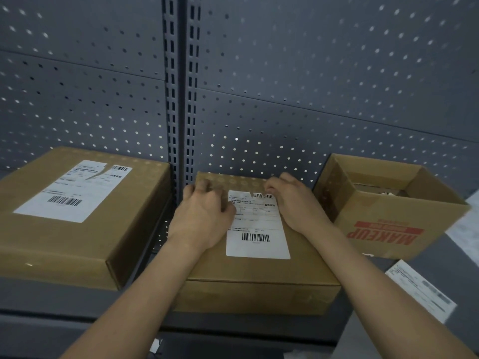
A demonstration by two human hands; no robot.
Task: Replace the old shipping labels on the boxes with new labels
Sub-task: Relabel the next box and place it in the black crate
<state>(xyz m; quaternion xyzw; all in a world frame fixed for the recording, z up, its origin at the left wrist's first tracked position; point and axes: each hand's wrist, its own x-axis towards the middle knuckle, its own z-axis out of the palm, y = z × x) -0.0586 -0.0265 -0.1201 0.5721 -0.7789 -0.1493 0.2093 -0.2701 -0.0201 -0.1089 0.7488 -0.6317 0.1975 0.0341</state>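
A closed brown box point(259, 275) sits in the middle of the shelf with a white shipping label point(256, 229) on its top. My left hand point(202, 216) rests on the box just left of the label, fingers loosely bent and thumb at the label's left edge. The curled fingertips of my right hand point(293, 200) pick at the label's top right corner, where the edge looks nicked. A larger closed box point(77, 229) stands to the left and carries a white label point(75, 190) with a tear near its top.
An open carton printed MAKEUP point(388, 211) stands at the right, with some contents inside. A loose white label sheet point(420, 288) lies on the grey shelf point(51, 296) in front of it. A grey pegboard wall point(285, 73) rises behind the boxes.
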